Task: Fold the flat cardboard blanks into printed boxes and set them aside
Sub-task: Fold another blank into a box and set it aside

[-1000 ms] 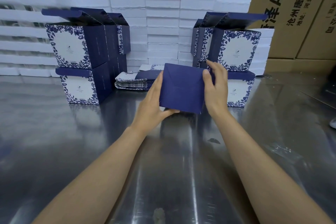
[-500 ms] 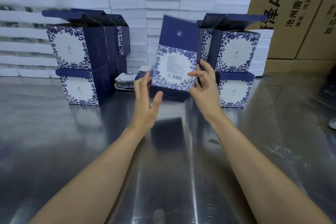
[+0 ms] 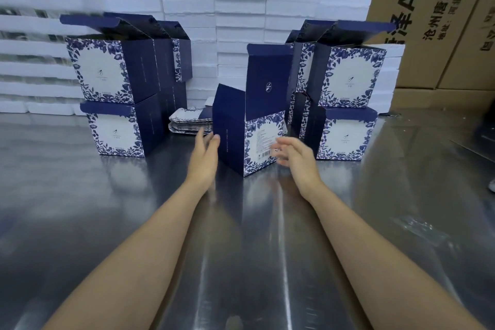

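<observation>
A folded navy box with blue floral print point(image 3: 247, 139) stands upright on the steel table point(image 3: 134, 209), its top lid flap raised. My left hand point(image 3: 205, 154) is just left of the box with fingers straight, at or near its navy side. My right hand point(image 3: 293, 154) is at the box's right, blurred, fingers relaxed and holding nothing. A low pile of flat blanks point(image 3: 187, 122) lies behind the box to the left.
Finished boxes are stacked two high at the left point(image 3: 117, 94) and at the right point(image 3: 345, 94). White foam blocks point(image 3: 241, 21) line the back, with brown shipping cartons point(image 3: 401, 8) behind them. A clear plastic scrap point(image 3: 423, 228) lies on the table at the right.
The box was held up in both hands and turned upright; now it stands on the table, and both hands have let go and drawn slightly away.
</observation>
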Demonstrator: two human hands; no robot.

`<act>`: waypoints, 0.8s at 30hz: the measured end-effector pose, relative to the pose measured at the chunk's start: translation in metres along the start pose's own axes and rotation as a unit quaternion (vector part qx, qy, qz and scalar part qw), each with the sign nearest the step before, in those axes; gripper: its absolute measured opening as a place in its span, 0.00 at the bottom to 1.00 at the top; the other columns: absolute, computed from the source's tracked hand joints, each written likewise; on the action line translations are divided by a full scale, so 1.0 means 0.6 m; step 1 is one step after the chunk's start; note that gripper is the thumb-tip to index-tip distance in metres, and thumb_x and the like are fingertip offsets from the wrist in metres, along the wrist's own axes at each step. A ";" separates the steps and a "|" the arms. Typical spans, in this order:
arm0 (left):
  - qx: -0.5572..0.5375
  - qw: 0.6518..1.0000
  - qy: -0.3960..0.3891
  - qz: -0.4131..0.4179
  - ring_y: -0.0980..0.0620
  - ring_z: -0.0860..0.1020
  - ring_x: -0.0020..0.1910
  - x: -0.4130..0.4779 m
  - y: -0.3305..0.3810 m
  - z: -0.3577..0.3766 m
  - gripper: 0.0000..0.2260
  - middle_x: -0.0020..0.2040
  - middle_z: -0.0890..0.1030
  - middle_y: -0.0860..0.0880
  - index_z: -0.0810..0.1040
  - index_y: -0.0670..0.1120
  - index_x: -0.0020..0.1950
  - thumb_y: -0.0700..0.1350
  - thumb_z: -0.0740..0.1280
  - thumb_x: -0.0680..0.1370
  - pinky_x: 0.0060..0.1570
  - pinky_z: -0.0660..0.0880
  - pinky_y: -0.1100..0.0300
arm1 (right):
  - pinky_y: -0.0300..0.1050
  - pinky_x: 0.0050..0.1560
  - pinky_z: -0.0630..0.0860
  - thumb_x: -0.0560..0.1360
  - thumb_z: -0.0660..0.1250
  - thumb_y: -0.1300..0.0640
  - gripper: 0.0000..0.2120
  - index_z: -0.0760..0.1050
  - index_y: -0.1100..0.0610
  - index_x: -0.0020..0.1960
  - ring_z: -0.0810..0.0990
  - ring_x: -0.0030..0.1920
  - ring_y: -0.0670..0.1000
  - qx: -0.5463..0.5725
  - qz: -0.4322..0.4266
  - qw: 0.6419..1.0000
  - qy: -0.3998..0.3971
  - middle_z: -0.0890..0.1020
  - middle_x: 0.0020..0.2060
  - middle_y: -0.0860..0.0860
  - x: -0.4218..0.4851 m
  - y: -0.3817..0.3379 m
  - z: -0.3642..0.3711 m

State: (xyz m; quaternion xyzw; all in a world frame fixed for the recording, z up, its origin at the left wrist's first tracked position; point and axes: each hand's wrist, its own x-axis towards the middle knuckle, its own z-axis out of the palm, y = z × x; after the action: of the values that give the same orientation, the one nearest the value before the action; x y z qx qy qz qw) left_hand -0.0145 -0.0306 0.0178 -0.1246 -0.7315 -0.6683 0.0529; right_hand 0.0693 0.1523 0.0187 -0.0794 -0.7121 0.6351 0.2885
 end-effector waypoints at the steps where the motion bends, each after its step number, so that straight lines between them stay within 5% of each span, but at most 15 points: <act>1: -0.010 0.999 0.036 0.015 0.57 0.76 0.61 -0.001 0.001 0.000 0.16 0.60 0.80 0.52 0.71 0.50 0.70 0.49 0.57 0.83 0.59 0.65 0.70 | 0.38 0.54 0.77 0.80 0.58 0.64 0.13 0.77 0.55 0.59 0.81 0.52 0.47 0.009 0.018 1.000 -0.010 0.82 0.55 0.54 0.004 0.002 0.003; 4: -0.048 0.979 0.181 0.077 0.57 0.78 0.36 -0.008 0.008 -0.010 0.10 0.33 0.80 0.54 0.78 0.49 0.49 0.44 0.57 0.80 0.41 0.70 0.67 | 0.50 0.69 0.68 0.82 0.53 0.61 0.17 0.73 0.56 0.67 0.75 0.65 0.52 0.019 0.032 0.996 0.081 0.77 0.64 0.53 0.017 0.007 0.005; 7: -0.053 0.978 0.179 0.089 0.57 0.76 0.42 -0.004 0.006 -0.017 0.07 0.46 0.80 0.52 0.78 0.48 0.55 0.44 0.61 0.81 0.44 0.70 0.68 | 0.47 0.57 0.75 0.81 0.51 0.59 0.15 0.75 0.54 0.57 0.78 0.57 0.55 -0.002 0.021 0.979 0.202 0.81 0.53 0.52 0.018 0.009 -0.007; 9: -0.052 0.992 0.089 0.069 0.60 0.75 0.55 -0.001 0.004 -0.011 0.14 0.62 0.77 0.51 0.72 0.46 0.68 0.44 0.62 0.81 0.54 0.68 0.74 | 0.32 0.47 0.71 0.81 0.51 0.57 0.14 0.75 0.52 0.56 0.77 0.54 0.51 -0.033 0.006 0.977 0.209 0.79 0.49 0.47 0.016 0.010 -0.013; 11: -0.023 0.998 -0.029 0.051 0.57 0.68 0.69 -0.004 0.001 0.000 0.25 0.73 0.68 0.51 0.60 0.46 0.77 0.47 0.63 0.81 0.68 0.63 0.65 | 0.32 0.51 0.70 0.82 0.52 0.56 0.12 0.73 0.51 0.57 0.76 0.56 0.49 -0.036 -0.006 0.985 0.169 0.79 0.52 0.47 0.016 0.012 -0.010; 13: 0.018 0.992 -0.108 0.070 0.57 0.66 0.71 -0.011 -0.003 0.007 0.32 0.74 0.65 0.52 0.53 0.48 0.79 0.51 0.65 0.80 0.71 0.62 0.58 | 0.40 0.58 0.69 0.82 0.54 0.56 0.08 0.72 0.53 0.56 0.75 0.57 0.51 -0.046 -0.020 0.987 0.151 0.77 0.56 0.52 0.016 0.011 -0.005; 16: 0.070 0.983 -0.104 0.133 0.58 0.68 0.67 -0.018 -0.003 0.006 0.35 0.69 0.67 0.55 0.58 0.51 0.78 0.58 0.68 0.75 0.68 0.64 0.59 | 0.42 0.57 0.68 0.80 0.58 0.63 0.04 0.70 0.58 0.53 0.74 0.56 0.56 -0.096 -0.077 0.976 0.180 0.75 0.54 0.57 0.016 0.007 -0.002; 19: 0.100 0.964 -0.069 0.235 0.60 0.70 0.64 -0.026 0.004 0.006 0.32 0.64 0.68 0.58 0.67 0.50 0.71 0.61 0.72 0.72 0.67 0.68 0.55 | 0.49 0.66 0.70 0.76 0.58 0.74 0.21 0.69 0.59 0.66 0.73 0.61 0.53 -0.110 -0.176 0.968 0.140 0.72 0.60 0.57 0.004 0.002 0.000; 24: 0.060 0.934 -0.062 0.345 0.63 0.66 0.70 -0.034 0.020 0.006 0.32 0.73 0.61 0.65 0.60 0.50 0.69 0.53 0.73 0.71 0.65 0.67 0.66 | 0.37 0.71 0.62 0.69 0.66 0.77 0.33 0.68 0.56 0.71 0.67 0.70 0.44 -0.165 -0.326 0.929 0.056 0.68 0.68 0.51 0.004 0.003 0.003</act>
State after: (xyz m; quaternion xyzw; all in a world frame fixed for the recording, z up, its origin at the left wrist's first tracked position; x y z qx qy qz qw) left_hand 0.0085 -0.0285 0.0241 -0.4076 -0.6839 -0.5546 0.2419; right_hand 0.0656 0.1522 0.0177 0.0755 -0.7763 0.3739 0.5018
